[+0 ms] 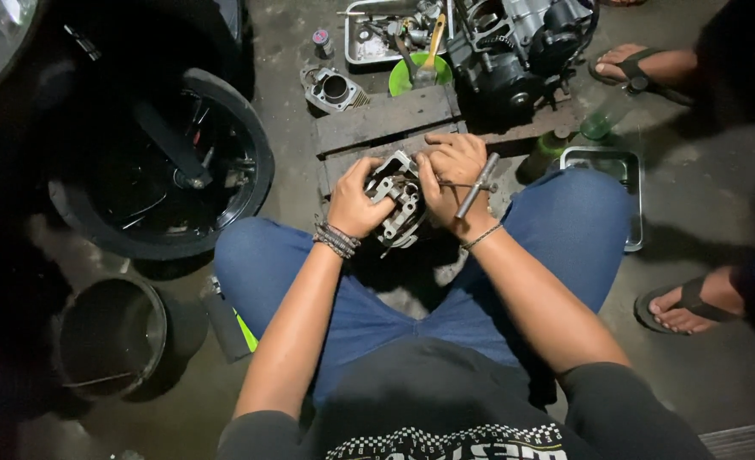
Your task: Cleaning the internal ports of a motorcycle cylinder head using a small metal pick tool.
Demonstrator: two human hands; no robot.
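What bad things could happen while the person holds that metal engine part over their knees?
The cylinder head is held in the air between the left hand and right hand, so it might slip and fall onto the person's legs. The T-handle tool could slide off and jab a finger. It is dark, so small parts might get lost.

Grey metal cylinder head (397, 200), blue jeans (565, 230), a green bowl (412, 78), black wheel (169, 162), grey floor (710, 375), black-and-white checked shirt print (446, 443).
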